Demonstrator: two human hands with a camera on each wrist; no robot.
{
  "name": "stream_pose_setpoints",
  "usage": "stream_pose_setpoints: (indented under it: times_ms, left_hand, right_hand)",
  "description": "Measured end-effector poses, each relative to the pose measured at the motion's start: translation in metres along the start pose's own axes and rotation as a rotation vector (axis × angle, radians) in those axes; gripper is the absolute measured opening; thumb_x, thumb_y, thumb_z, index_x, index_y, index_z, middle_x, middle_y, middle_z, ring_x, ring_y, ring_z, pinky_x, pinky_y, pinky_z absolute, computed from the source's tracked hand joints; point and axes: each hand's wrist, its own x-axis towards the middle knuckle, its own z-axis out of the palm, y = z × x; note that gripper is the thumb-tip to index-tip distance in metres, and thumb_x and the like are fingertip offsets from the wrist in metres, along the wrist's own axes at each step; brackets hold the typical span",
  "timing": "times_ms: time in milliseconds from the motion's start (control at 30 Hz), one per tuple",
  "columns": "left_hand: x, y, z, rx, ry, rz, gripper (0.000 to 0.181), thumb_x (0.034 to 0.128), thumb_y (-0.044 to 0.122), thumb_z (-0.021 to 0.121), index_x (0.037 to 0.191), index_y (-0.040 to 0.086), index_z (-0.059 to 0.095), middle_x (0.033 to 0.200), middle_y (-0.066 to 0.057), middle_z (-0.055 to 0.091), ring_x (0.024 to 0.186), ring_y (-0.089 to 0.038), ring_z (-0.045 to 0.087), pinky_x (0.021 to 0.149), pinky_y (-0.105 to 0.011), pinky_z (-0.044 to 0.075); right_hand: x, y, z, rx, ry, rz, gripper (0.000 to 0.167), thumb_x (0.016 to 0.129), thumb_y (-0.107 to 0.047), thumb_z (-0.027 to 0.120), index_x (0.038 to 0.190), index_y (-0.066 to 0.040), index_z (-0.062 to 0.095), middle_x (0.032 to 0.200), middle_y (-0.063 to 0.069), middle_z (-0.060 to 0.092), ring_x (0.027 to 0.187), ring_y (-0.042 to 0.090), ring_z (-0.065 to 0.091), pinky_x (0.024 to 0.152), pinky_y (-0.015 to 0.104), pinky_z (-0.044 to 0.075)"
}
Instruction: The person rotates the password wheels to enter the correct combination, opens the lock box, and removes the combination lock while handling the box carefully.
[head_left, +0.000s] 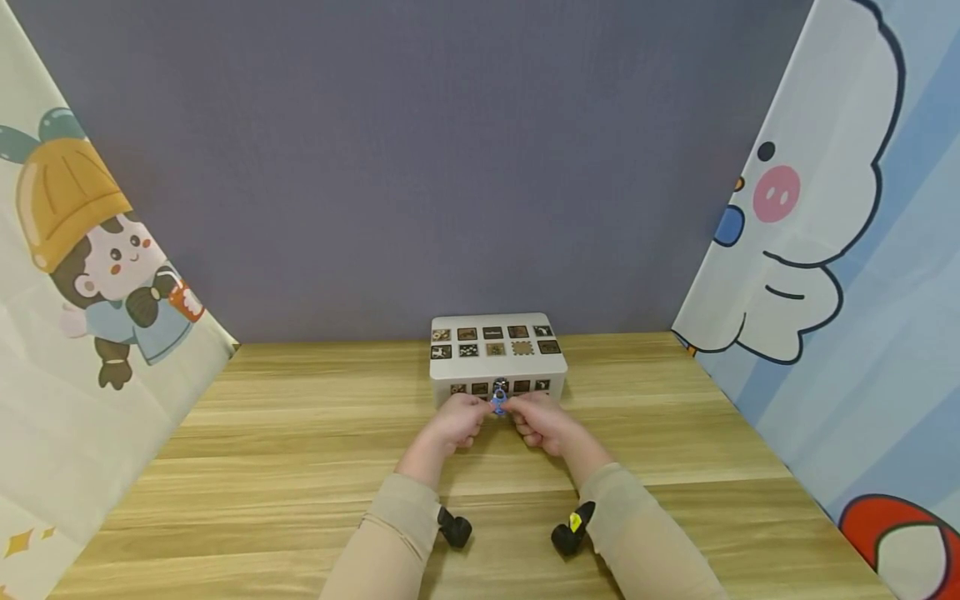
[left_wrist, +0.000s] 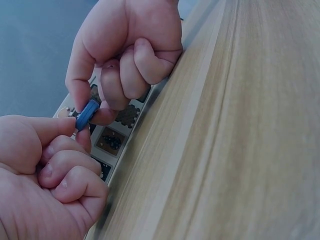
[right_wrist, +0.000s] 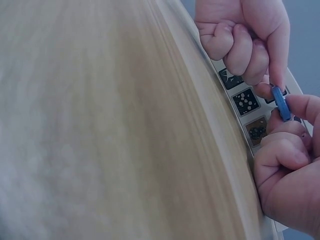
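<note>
A small blue padlock sits at the metal clasp on the front of a white box printed with dark square pictures. From its left side my left hand pinches the padlock between thumb and index finger, the other fingers curled in. My right hand pinches it from the opposite side in the same way. Close up in the left wrist view, the blue padlock body lies between both pairs of fingertips. The right wrist view also shows the padlock; its shackle is mostly hidden there.
The box stands on a wood-grain table, near a grey back panel. Cartoon-printed sheets, one with a child in a yellow hat and one with a white figure, flank the table. Black wrist cameras hang by the sleeves.
</note>
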Motion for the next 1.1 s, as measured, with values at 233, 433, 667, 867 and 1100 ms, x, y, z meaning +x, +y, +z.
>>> stream_pose_setpoints:
  times_ms: [233, 433, 667, 867, 1100]
  left_hand:
    - [0.0002, 0.0004, 0.0001, -0.004, -0.003, 0.0, 0.031, 0.1038, 0.02, 0.058, 0.107, -0.01, 0.066, 0.054, 0.008, 0.031, 0.045, -0.006, 0.026, 0.042, -0.02, 0.025]
    - [0.0, 0.001, 0.0007, -0.002, -0.004, 0.001, 0.033, 0.1039, 0.019, 0.057, 0.106, -0.012, 0.065, 0.054, 0.008, 0.031, 0.044, -0.006, 0.026, 0.041, -0.02, 0.025]
    - [-0.0009, 0.002, 0.002, -0.006, -0.004, -0.002, 0.032, 0.1038, 0.019, 0.057, 0.105, -0.013, 0.064, 0.055, 0.008, 0.03, 0.044, -0.006, 0.025, 0.041, -0.02, 0.024]
    - [-0.0008, 0.0015, 0.0027, -0.013, 0.001, -0.004, 0.031, 0.1036, 0.018, 0.057, 0.1, -0.012, 0.062, 0.055, 0.008, 0.031, 0.044, -0.006, 0.025, 0.041, -0.02, 0.024]
    - [-0.0008, 0.0016, 0.0026, -0.006, 0.001, -0.005, 0.031, 0.1034, 0.018, 0.057, 0.102, -0.012, 0.063, 0.055, 0.008, 0.031, 0.044, -0.006, 0.026, 0.041, -0.02, 0.025]
  right_hand:
    - [0.0005, 0.0005, 0.0, -0.004, 0.002, 0.002, 0.025, 0.093, -0.019, 0.065, 0.076, -0.006, 0.052, 0.054, -0.006, 0.031, 0.043, 0.007, 0.023, 0.038, 0.02, 0.021]
    - [0.0011, 0.001, 0.0002, -0.002, -0.002, 0.002, 0.021, 0.093, -0.02, 0.065, 0.083, -0.004, 0.057, 0.054, -0.006, 0.032, 0.043, 0.006, 0.024, 0.038, 0.02, 0.021]
    - [0.0018, 0.0016, -0.0002, -0.001, -0.013, -0.001, 0.022, 0.093, -0.022, 0.065, 0.082, -0.005, 0.057, 0.054, -0.007, 0.032, 0.043, 0.006, 0.024, 0.038, 0.02, 0.02]
    - [0.001, 0.0013, 0.0001, -0.005, -0.015, -0.001, 0.022, 0.093, -0.022, 0.065, 0.081, -0.005, 0.057, 0.054, -0.007, 0.032, 0.043, 0.006, 0.023, 0.038, 0.02, 0.02]
    - [-0.0007, 0.0001, 0.0008, -0.011, -0.013, 0.002, 0.023, 0.093, -0.023, 0.065, 0.08, -0.006, 0.056, 0.054, -0.007, 0.032, 0.043, 0.006, 0.024, 0.038, 0.02, 0.021]
